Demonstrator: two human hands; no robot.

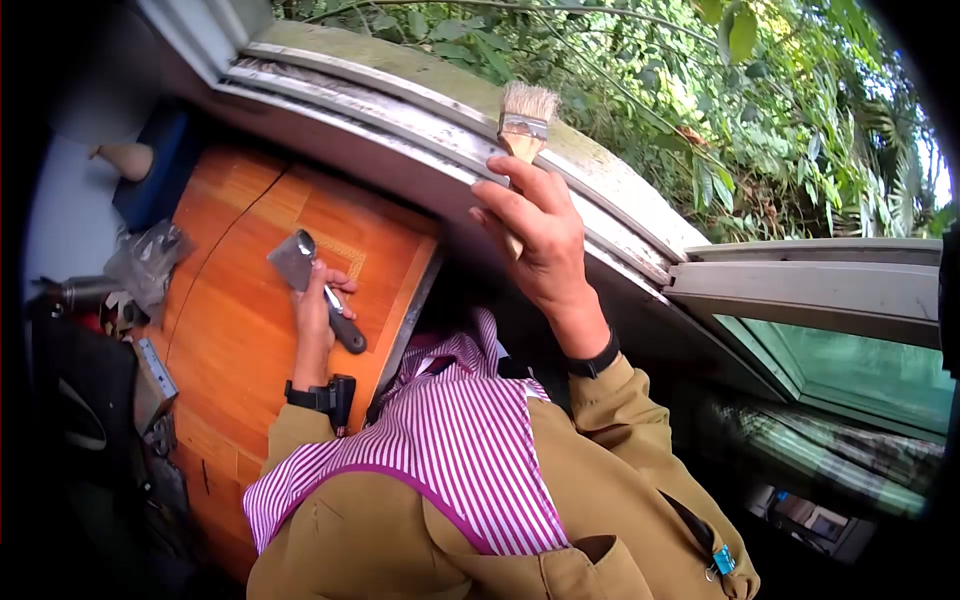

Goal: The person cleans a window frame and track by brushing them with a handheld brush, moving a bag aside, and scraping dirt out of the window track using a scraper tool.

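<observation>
My right hand (548,232) is raised at the window and closed around the wooden handle of a paintbrush (525,122). The brush's pale bristles point up and overlap the window's outer ledge (610,170) in this view. Lower and to the left, over the orange wooden surface, my left hand (316,305) grips a putty knife (292,260). Its broad metal blade points up and to the left, and its dark handle sticks out below my fingers.
A window track (400,115) with dark specks runs diagonally past my right hand. An opened window sash (820,300) stands at right, with leafy plants (640,70) outside. A plastic bag (150,262) and a metal level-like bar (157,370) lie along the left side of the wooden surface (225,400).
</observation>
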